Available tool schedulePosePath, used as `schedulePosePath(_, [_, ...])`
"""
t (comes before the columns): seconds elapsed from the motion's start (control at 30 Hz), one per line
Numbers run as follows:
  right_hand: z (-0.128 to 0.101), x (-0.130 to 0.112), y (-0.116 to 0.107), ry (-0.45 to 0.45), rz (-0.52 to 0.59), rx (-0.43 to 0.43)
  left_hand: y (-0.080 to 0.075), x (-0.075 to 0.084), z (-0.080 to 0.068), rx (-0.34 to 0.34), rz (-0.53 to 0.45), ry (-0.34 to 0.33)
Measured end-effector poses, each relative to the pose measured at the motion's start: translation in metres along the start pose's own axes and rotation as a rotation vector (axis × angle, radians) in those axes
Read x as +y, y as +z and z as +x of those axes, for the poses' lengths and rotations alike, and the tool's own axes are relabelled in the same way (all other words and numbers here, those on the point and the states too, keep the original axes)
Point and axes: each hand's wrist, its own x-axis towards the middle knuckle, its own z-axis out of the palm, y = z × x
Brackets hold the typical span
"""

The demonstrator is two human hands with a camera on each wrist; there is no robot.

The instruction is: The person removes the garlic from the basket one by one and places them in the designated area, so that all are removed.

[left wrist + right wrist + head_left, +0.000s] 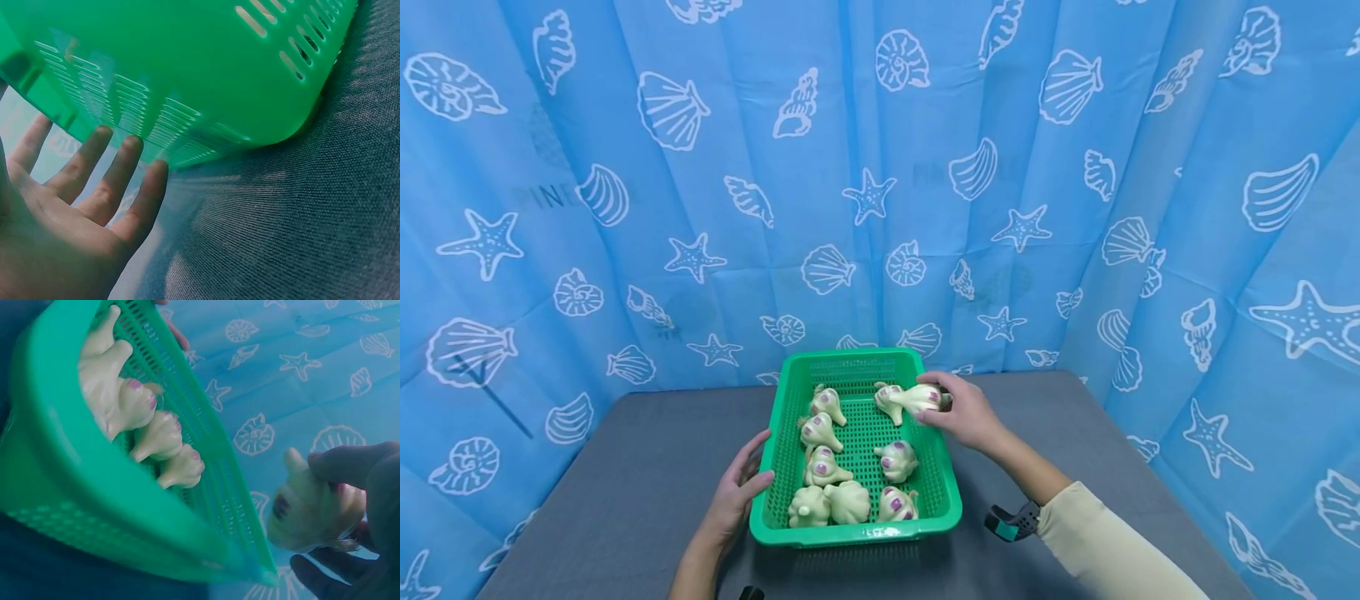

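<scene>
A green plastic basket [940,492] stands on the grey table [625,467] with several pale garlic bulbs [823,467] lying in it. My right hand [966,410] grips one garlic bulb [913,398] over the basket's far right rim; in the right wrist view that garlic bulb [312,509] sits between my curled fingers [350,464]. My left hand [737,492] rests with straight fingers against the basket's left wall. In the left wrist view its fingertips [153,172] touch the slotted green wall [187,81].
A blue curtain [880,167] printed with white shells and starfish encloses the table on the back and both sides. A dark clip with a teal tip [1011,523] sits at my right sleeve. Bare grey tabletop lies to the left and right of the basket.
</scene>
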Motion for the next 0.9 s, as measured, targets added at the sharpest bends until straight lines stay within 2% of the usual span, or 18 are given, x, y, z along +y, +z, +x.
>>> schedulePosePath(0.27, [-0.012,0.021,-0.002,-0.003,0.023,0.107,0.0,0.001,0.001,-0.021,-0.023,-0.012])
schedulePosePath(0.47, [-0.021,0.036,-0.003,0.024,0.058,0.177,-0.001,0.0,0.001,-0.016,-0.001,0.004])
schedulePosePath(0.9, [-0.035,0.081,0.001,0.166,-0.096,0.24,-0.001,0.002,0.001,-0.03,-0.023,-0.009])
